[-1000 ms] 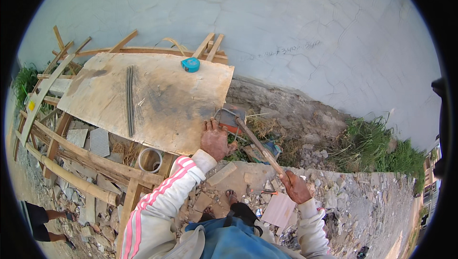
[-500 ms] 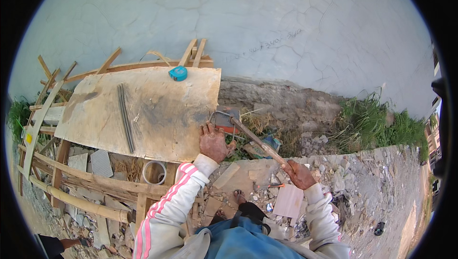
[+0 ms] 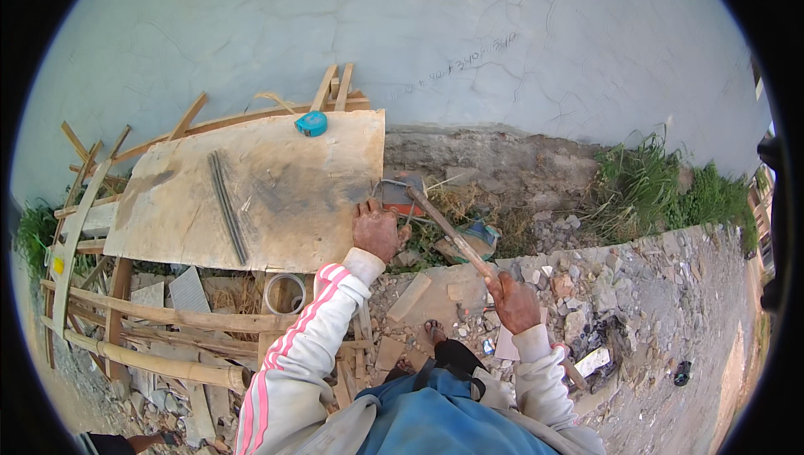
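Hammer, wooden-handled, is slanting from the right hand, which is gripping its lower end, up to the plywood sheet corner; its head is hard to make out. Left hand is resting curled there, fingertips hidden.

One head-worn fisheye view looks steeply down at the plywood sheet and rubble nearby
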Demonstrator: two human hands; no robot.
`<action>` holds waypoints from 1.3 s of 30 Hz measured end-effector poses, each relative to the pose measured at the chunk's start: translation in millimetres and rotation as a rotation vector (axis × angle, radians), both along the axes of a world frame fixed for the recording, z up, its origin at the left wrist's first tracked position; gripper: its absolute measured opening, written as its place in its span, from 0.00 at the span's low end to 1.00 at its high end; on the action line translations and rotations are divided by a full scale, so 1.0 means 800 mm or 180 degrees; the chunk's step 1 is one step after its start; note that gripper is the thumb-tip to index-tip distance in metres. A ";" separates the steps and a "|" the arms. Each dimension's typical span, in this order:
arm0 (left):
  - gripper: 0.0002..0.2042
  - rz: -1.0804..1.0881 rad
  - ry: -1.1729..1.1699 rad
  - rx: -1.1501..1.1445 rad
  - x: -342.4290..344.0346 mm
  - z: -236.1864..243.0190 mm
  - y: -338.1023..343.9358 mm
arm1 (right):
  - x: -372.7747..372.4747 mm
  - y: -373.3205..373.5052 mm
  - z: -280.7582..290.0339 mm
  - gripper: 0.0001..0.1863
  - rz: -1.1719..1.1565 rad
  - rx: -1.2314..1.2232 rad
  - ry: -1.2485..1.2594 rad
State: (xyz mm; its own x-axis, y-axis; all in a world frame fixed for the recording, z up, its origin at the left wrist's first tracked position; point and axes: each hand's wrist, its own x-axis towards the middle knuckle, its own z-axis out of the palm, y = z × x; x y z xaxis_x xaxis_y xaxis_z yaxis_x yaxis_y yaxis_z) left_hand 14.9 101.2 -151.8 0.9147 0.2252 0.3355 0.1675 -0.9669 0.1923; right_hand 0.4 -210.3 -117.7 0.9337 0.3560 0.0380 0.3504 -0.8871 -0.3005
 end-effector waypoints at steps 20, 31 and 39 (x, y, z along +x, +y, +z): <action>0.22 0.0360 -0.0300 -0.0881 -0.001 0.006 0.009 | 0.055 -0.031 -0.008 0.29 0.0473 0.0738 0.0853; 0.16 0.1322 -0.0337 -0.1402 0.050 0.002 0.038 | 0.138 0.099 -0.096 0.19 0.1085 0.2598 0.2291; 0.11 0.1047 -0.0951 -0.3552 0.050 -0.024 0.055 | 0.142 0.184 -0.108 0.16 0.1045 0.3372 0.2624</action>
State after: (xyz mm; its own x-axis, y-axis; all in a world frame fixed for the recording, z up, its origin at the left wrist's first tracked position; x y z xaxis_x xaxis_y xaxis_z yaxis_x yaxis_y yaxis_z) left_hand 54.7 145.0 -171.1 0.6781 0.7349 -0.0041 0.1812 -0.1617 0.9701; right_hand 114.2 -63.5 -204.1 0.6981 0.7102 -0.0911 -0.1101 -0.0194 -0.9937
